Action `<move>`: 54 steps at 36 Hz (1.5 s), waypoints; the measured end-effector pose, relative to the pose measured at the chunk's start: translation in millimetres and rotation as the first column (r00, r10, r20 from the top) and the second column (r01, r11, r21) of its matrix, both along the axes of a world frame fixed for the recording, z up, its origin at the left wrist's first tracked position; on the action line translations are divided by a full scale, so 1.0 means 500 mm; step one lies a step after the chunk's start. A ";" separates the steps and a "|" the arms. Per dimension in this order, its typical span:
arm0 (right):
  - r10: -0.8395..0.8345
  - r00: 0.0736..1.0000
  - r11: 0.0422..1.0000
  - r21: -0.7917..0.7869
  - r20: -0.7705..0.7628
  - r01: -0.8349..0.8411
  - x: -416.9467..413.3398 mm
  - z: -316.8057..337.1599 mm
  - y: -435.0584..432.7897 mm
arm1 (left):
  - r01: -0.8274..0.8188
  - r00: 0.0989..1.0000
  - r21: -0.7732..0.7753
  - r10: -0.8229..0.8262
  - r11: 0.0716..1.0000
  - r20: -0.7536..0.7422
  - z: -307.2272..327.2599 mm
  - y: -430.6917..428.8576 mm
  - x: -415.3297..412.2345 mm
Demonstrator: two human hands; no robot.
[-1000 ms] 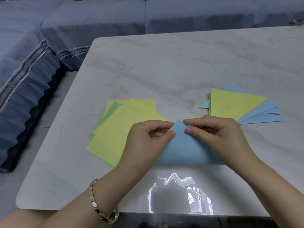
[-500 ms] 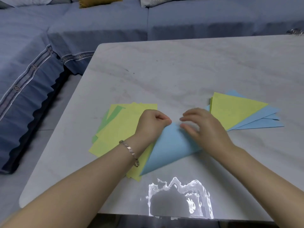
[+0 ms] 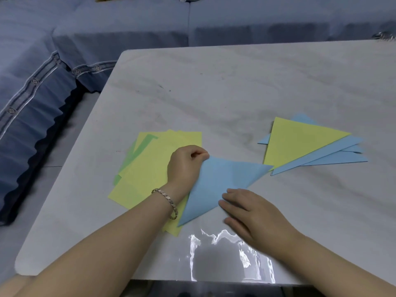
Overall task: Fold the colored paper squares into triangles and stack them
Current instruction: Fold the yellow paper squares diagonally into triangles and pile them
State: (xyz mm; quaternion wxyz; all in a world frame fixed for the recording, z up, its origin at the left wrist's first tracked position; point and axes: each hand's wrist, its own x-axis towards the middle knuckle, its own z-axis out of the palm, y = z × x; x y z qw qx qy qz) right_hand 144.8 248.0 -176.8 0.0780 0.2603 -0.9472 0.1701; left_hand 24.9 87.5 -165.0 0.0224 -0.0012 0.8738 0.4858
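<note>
A blue paper folded into a triangle lies near the table's front, partly over a pile of yellow and green unfolded squares. My left hand has its fingers curled and holds the triangle's top corner down. With its fingers flat, my right hand presses on the triangle's lower folded edge. To the right lies a stack of folded triangles, a yellow one on top of several blue ones. The blue triangle's right tip almost touches that stack.
The white marble table has a rounded left corner and a bright glare patch at its front edge. A blue sofa runs along the left and far sides. A small metal object sits at the far right edge.
The blue paper went from being pinched at its peak by both hands to lying flat as a triangle. My right hand slid down along the fold toward me. The left hand stayed at the corner.
</note>
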 end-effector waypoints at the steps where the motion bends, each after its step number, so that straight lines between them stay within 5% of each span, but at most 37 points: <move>1: -0.010 1.000 1.000 0.013 0.001 0.010 0.005 0.000 0.000 | 0.002 1.000 0.008 -0.002 1.000 0.000 -0.002 -0.001 0.000; 11: -0.080 0.993 0.981 0.171 -0.085 0.094 0.008 0.017 -0.076 | 0.034 0.999 0.057 -0.035 0.998 0.015 -0.009 -0.010 -0.006; 22: 0.124 0.984 0.987 0.087 0.131 -0.136 0.018 0.015 -0.096 | 0.037 0.999 0.083 -0.038 0.996 0.011 -0.013 -0.014 -0.005; 31: -0.205 0.921 0.971 0.185 0.331 0.149 -0.011 0.038 0.009 | 0.021 1.000 0.097 -0.023 0.995 0.021 -0.015 -0.013 -0.006; 40: -0.485 0.827 0.848 0.383 0.283 0.366 -0.019 0.033 0.093 | 0.012 1.000 0.096 -0.015 0.995 0.027 -0.010 -0.012 -0.005; 45: -0.521 0.815 0.849 0.253 0.253 0.464 -0.018 0.034 0.071 | 0.003 0.999 0.126 -0.008 0.992 0.039 0.002 -0.009 -0.002; 49: -0.555 0.801 0.777 -0.202 0.225 0.596 -0.015 0.052 0.045 | -0.053 0.998 0.261 0.061 0.964 -0.021 0.039 -0.009 -0.001; 54: -0.213 0.795 0.656 -0.520 0.568 0.547 -0.015 0.078 0.007 | -0.115 0.992 0.444 0.126 0.888 0.005 0.095 -0.009 0.003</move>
